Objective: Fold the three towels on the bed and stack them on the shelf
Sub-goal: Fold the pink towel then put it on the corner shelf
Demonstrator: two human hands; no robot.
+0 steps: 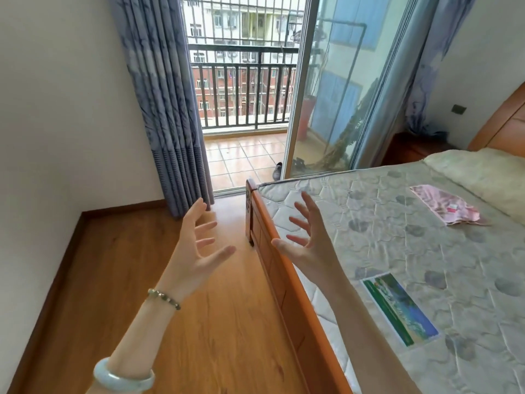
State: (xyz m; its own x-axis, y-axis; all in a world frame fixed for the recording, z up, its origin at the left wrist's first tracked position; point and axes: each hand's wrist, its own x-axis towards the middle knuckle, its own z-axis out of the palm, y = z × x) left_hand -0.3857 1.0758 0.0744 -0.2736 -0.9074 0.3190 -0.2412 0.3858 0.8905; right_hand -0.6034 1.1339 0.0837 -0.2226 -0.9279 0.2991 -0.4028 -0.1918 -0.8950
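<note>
Now we hold both hands up, palms facing, fingers spread and gripping nothing: the left hand (196, 245) over the wooden floor (199, 322), the right hand (309, 240) above the bed (397, 237) edge. On the mattress, a pink towel (446, 206) lies near the pillow (480, 174), well apart from what looks like a flat green-and-blue towel (400, 308) nearer us.

Left forearm: pale green jade bangle (123, 376); left wrist: beaded bracelet (164, 298), green and brown beads. Both arms sleeveless; right arm unadorned.
</note>
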